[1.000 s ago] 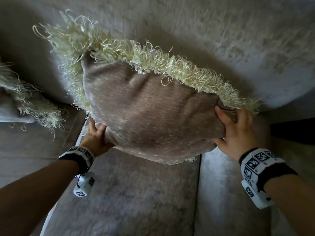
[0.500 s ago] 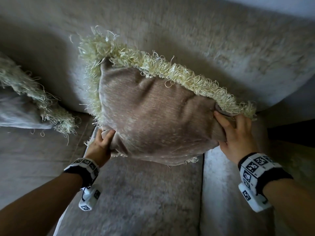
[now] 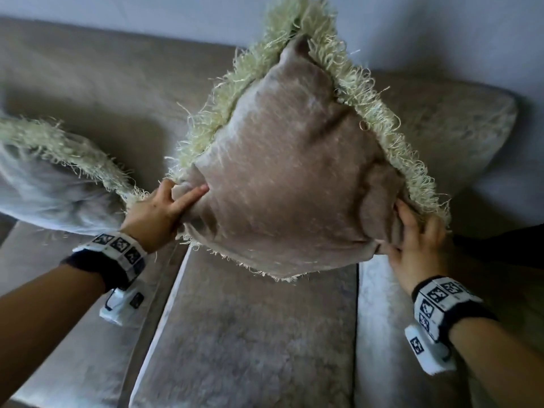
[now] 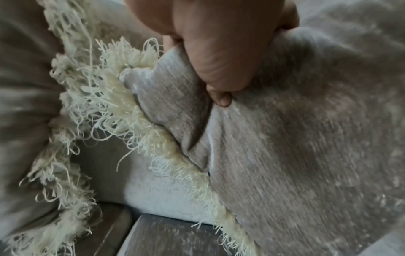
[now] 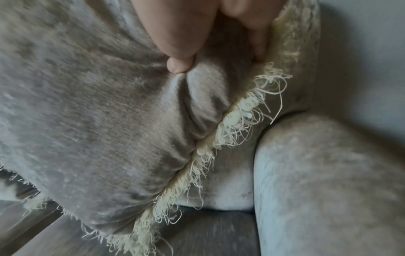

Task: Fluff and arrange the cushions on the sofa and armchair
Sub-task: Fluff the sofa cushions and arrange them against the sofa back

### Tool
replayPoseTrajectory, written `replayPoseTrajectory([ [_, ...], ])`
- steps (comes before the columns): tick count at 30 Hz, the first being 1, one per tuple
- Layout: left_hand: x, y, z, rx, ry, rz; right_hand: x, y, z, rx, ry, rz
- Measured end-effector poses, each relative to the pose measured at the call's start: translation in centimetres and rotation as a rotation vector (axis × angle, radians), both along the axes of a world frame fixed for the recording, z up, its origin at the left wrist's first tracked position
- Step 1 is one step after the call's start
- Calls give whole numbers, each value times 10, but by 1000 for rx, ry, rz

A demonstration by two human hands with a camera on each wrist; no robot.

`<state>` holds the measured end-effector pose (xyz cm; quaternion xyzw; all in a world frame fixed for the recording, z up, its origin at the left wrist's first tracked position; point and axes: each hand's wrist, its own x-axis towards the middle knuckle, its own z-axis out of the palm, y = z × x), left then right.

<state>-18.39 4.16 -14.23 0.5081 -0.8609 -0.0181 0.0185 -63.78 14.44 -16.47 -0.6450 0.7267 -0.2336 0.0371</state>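
Observation:
A taupe cushion [image 3: 288, 178] with a cream fringe is held up over the sofa seat [image 3: 250, 334], tipped so one corner points up at the wall. My left hand [image 3: 164, 207] grips its left corner, thumb pressed into the fabric; the left wrist view shows that thumb [image 4: 219, 65] bunching the cushion [image 4: 306, 138]. My right hand [image 3: 412, 240] grips the right corner below the fringe. In the right wrist view its fingers [image 5: 181, 43] pinch a fold of the cushion [image 5: 98, 121].
A second fringed cushion [image 3: 50, 184] lies on the sofa at the left. The sofa back [image 3: 103, 89] runs behind, with a back pillow [image 3: 459, 134] at the right. The padded armrest [image 5: 328, 181] is beside my right hand. A pale wall [image 3: 147, 13] rises beyond.
The cushion has been lifted and turned clockwise, so its top corner now points up at the wall. Both hands have risen with it, still gripping the same corners.

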Motion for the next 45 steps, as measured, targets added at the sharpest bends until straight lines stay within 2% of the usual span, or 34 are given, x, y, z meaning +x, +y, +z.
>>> replayPoseTrajectory([
  [4, 0, -12, -6, -36, -19, -59, 4, 3, -38, 39, -102, -50],
  [9, 3, -17, -36, -31, -103, -103, 5, 9, -77, 135, -120, -71],
  [16, 5, -31, -62, -3, -155, -109, 1, 4, -94, 254, -76, -46],
  [24, 13, -32, -87, -79, -87, -64, 3, 6, -98, 324, 37, -82],
  [28, 22, -22, -91, -128, -6, 0, 5, 13, -95, 384, 107, -139],
  [34, 30, 3, -72, -159, 153, 65, 14, 23, -70, 325, 40, -171],
  [36, 29, 5, -61, -191, 174, 79, 20, 25, -57, 245, 28, -127],
  [39, 21, 2, -47, -208, 180, 2, 27, 17, -37, 137, 43, -15],
  [42, 9, -10, -38, -109, 141, -67, 36, -1, -25, 141, 79, 61],
  [45, 0, -23, -38, 45, 74, -129, 42, -17, -23, 271, 35, 76],
])
